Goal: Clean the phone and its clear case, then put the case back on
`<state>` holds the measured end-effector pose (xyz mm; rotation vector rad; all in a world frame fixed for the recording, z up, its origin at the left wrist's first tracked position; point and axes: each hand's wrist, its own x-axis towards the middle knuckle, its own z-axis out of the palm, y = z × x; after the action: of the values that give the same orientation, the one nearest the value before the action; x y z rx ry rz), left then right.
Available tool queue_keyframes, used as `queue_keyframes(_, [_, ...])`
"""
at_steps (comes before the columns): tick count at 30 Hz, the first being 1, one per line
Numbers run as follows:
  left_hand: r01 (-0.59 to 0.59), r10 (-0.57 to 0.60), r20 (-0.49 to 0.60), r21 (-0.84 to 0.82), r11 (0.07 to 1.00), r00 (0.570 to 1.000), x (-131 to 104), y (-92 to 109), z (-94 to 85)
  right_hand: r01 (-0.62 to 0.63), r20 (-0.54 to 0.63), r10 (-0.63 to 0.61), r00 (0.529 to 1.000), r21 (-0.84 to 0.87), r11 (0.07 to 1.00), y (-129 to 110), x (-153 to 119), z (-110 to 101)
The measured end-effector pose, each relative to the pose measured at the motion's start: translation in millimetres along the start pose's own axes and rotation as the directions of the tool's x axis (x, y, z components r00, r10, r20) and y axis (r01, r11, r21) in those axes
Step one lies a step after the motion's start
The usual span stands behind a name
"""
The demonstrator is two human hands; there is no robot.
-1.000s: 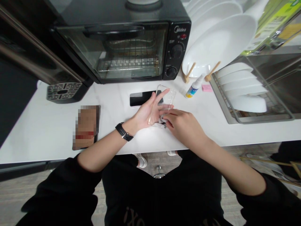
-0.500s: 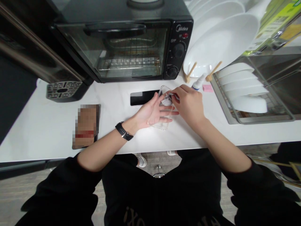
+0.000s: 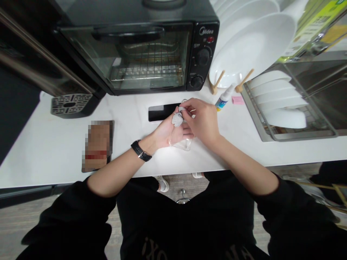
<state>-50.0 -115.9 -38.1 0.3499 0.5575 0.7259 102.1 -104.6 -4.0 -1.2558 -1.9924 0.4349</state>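
My left hand lies palm up with its fingers stretched out, holding a clear phone case. The case is see-through, so its outline is hard to follow, and its upper part is mostly covered by my right hand. Pinched in the fingertips of my right hand is a crumpled grey-white cloth, which sits over the left thumb and palm. Just behind the left hand, a black phone rests on the white counter, partly covered by the hands.
A toaster oven stands behind the hands. A spray bottle and a pink paper are to the right, before large white plates. A dish rack stands far right. At left lies a blurred-out flat object.
My right hand has moved left with the cloth, from over the left fingers to near the left thumb. More of the spray bottle now shows. The black phone has stayed put.
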Motion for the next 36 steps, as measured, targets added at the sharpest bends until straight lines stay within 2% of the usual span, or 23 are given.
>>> queue_keyframes(2, [-0.057,0.056,-0.028,-0.025,0.998,0.998,-2,2,3.7,-0.041,0.045,0.039,0.998,0.066,0.997,-6,-7,3])
queue_keyframes(4, [-0.109,0.109,-0.002,0.019,0.994,0.994,-6,3,5.7,-0.058,0.11,0.044,0.993,0.123,0.991,-13,-19,5])
queue_keyframes(7, [-0.177,0.168,0.066,0.152,0.972,0.984,-9,2,4.0,-0.003,0.246,-0.041,0.968,0.176,0.984,-22,-43,6])
queue_keyframes(10, [-0.222,0.205,0.099,0.204,0.953,0.974,-8,-1,-0.8,0.114,0.327,-0.122,0.937,0.043,0.993,-24,-61,2])
queue_keyframes(14, [-0.199,0.186,0.088,0.175,0.964,0.979,-5,-2,-3.8,0.22,0.377,-0.12,0.918,-0.233,0.947,-17,-71,-6])
queue_keyframes(19, [-0.207,0.195,0.082,0.18,0.962,0.977,-7,0,-1.2,0.322,0.347,-0.173,0.922,-0.435,0.841,-16,-72,-12])
queue_keyframes(23, [-0.156,0.148,0.066,0.145,0.977,0.987,-9,0,2.5,0.316,0.296,-0.18,0.938,-0.517,0.796,-12,-59,-18])
queue_keyframes(29, [-0.124,0.121,0.044,0.097,0.987,0.992,-3,-5,2.9,0.213,0.2,-0.116,0.973,-0.582,0.785,11,-21,-30])
queue_keyframes(32, [-0.089,0.085,0.049,0.092,0.992,0.995,2,-5,-3.8,0.195,0.132,-0.145,0.98,-0.572,0.797,20,-7,-28])
queue_keyframes(36, [-0.084,0.074,0.121,0.078,0.993,0.99,3,-4,-10.5,0.171,0.082,-0.151,0.985,-0.55,0.817,26,1,-19])
